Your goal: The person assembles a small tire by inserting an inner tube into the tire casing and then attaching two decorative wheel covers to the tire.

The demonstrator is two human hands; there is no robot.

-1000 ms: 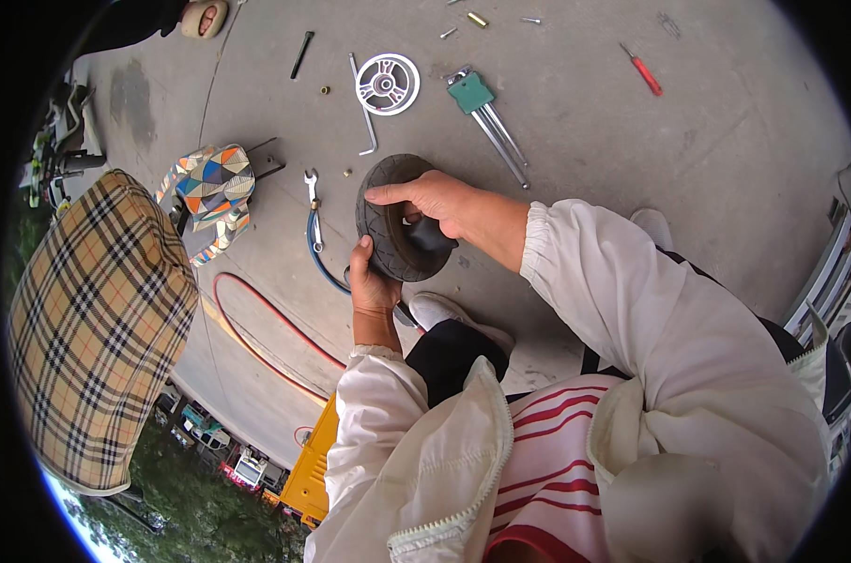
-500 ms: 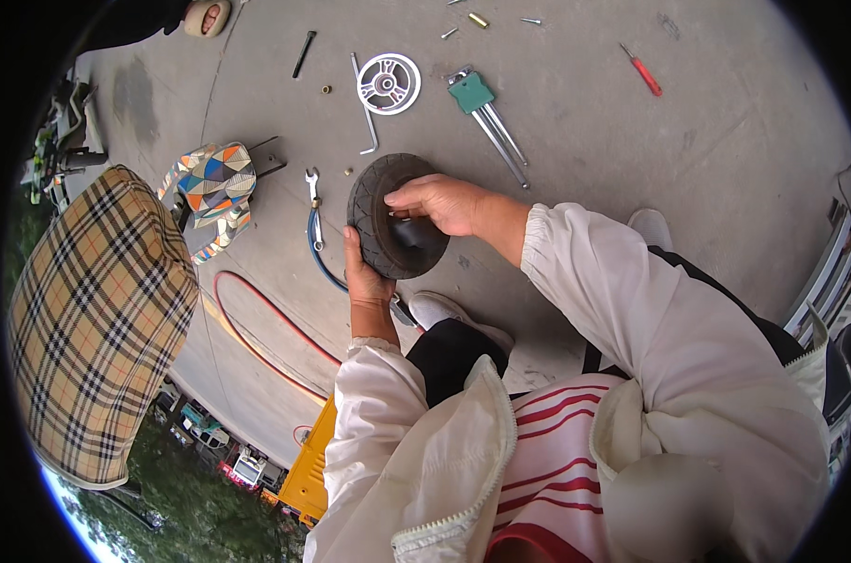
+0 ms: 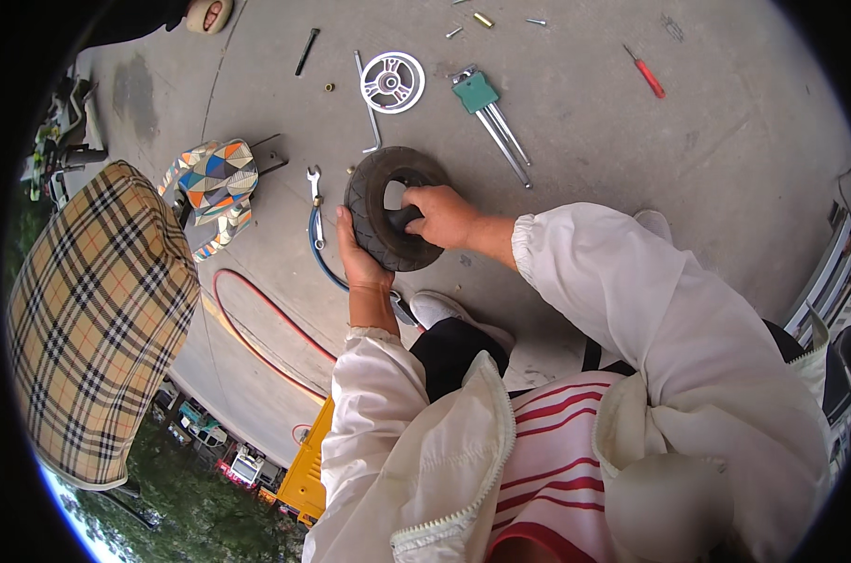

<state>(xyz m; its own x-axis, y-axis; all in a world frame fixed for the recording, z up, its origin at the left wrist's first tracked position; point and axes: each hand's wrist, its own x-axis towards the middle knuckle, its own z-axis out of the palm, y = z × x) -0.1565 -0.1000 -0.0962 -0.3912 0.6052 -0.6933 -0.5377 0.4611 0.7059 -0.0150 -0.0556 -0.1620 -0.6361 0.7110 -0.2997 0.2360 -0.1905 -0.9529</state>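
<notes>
A small black tyre [image 3: 369, 225] with a grooved tread is held up tilted above the ground in front of me. My left hand [image 3: 365, 263] grips its left, near side, thumb along the tread. From the right, my right hand [image 3: 447, 218] reaches into the tyre's opening. Its fingers are closed on a smooth black rubber inner tube [image 3: 404, 219] that bulges inside the tyre; the fingertips are partly hidden. Beyond the tyre lies a silver wheel rim [image 3: 406, 106], with an L-shaped hex key [image 3: 371, 127] beside it.
On the concrete lie a hex key set in a green holder [image 3: 476, 91], a red screwdriver [image 3: 648, 77], a combination wrench [image 3: 315, 192], a black bolt [image 3: 307, 52] and a red hose [image 3: 266, 338]. A plaid-covered object [image 3: 101, 319] and a patterned seat [image 3: 219, 178] stand left.
My right hand has turned palm-down and gone deeper into the tyre, its fingers closing on the inner tube. The tyre has tilted slightly, and ground now shows through its opening.
</notes>
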